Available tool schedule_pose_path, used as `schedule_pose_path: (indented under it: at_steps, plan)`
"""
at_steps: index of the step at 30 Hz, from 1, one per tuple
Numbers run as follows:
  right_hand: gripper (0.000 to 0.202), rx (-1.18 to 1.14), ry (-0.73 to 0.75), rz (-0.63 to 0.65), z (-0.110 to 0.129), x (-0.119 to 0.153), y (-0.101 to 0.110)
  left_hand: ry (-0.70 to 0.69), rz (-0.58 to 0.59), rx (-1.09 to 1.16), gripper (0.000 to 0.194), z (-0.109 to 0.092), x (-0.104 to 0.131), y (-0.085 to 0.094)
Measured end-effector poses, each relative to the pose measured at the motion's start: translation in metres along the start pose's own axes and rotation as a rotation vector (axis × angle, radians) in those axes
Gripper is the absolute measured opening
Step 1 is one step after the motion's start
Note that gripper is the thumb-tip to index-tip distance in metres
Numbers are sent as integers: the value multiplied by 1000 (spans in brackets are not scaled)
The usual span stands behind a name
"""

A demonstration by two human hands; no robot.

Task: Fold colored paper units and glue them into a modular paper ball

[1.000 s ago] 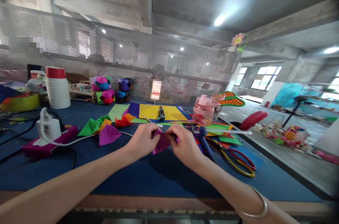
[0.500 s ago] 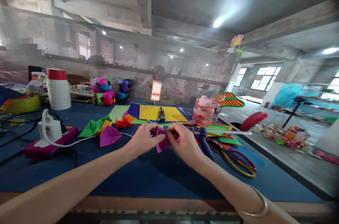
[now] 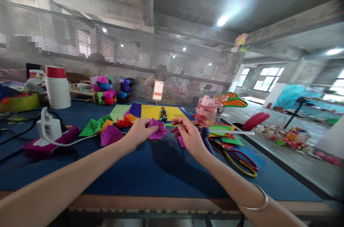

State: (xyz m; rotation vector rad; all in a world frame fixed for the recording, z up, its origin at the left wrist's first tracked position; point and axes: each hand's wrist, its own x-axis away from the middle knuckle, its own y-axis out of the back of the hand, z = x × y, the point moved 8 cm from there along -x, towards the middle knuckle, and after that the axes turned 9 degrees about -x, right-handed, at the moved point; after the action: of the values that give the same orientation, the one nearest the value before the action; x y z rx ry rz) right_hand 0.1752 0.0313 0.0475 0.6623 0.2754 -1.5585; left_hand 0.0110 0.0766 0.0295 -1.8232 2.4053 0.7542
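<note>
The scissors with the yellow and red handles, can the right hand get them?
Probably yes. The right hand is near, and nothing covers the scissors' handles. The blue glue gun is in between, so the hand may need to go around it.

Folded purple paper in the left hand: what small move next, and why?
Probably lower the pinched purple paper beside the similar folded purple piece on the tabletop: only the left hand grips it; the right hand is clear of it.
</note>
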Motion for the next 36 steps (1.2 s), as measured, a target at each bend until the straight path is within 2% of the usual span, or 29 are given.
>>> schedule_pose_path:
  at_steps: [4,8,12,15,18,21,26,31,36]
  plan:
    - [19,51,-12,13,-6,-2,2,184,53,177,14,8,2,-1]
    - [25,161,-12,67,-4,0,-4,220,81,236,13,4,5,-3]
    - [41,142,-97,204,-3,6,-18,187,91,228,13,1,5,-5]
    - [51,-34,-205,315,-5,13,-32,119,63,175,15,-1,3,-3]
    - [49,-222,-299,419,-6,22,-47,27,18,107,19,-5,2,2]
    - [44,-262,-328,454,-9,27,-54,-14,5,54,21,-7,3,2]
    - [33,-51,-261,399,-15,24,-48,-2,5,54,24,-7,4,-2]
    - [25,155,-54,370,2,22,-42,105,48,182,26,-2,5,-7]
    - [24,99,23,377,25,24,-41,172,-59,348,24,1,-3,13]
